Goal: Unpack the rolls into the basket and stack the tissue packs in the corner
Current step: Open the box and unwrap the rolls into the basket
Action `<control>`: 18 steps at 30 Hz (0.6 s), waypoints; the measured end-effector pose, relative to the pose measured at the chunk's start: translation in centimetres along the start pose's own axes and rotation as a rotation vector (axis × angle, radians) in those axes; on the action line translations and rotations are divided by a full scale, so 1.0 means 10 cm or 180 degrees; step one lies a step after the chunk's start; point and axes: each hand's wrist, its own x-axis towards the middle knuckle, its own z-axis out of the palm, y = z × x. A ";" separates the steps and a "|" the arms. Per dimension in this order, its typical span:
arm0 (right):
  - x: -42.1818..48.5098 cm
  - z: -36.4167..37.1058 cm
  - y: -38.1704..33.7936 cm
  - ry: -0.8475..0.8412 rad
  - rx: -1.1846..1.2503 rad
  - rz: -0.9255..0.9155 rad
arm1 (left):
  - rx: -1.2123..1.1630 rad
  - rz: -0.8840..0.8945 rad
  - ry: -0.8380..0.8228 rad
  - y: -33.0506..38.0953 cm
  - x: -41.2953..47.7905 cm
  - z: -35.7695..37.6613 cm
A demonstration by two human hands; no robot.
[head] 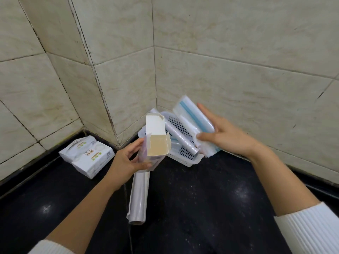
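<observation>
Perforated basket [185, 156] half behind carton [157, 142]

Place: a home kitchen or utility corner, most likely.
Walls: large beige marbled ceramic wall tiles [238, 52] with dark, grimy grout, meeting in a corner.
Surface: glossy black speckled stone countertop [201, 198] with a raised black edge along the walls.
Household goods: white perforated plastic basket [185, 159] holding rolls; white plastic-wrapped tissue packs [88, 155] near the wall.

Tissue packs [86, 156] print too small to read; box [156, 142] hides basket [185, 158] left side.
</observation>
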 end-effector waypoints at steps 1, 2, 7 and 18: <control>0.01 0.02 0.04 0.0049 0.0040 0.0031 | -0.0073 -0.0024 -0.0030 0.00 0.00 0.02; 0.01 0.04 0.08 0.0103 0.0134 0.0042 | -0.0136 -0.0046 -0.0074 0.00 0.00 0.03; 0.03 0.10 0.28 0.0518 0.0627 0.0116 | 0.0292 -0.0146 -0.0504 -0.01 -0.02 0.30; -0.01 0.37 0.94 0.0655 0.0613 0.1190 | 0.3590 0.0333 -0.2540 -0.54 -0.14 1.77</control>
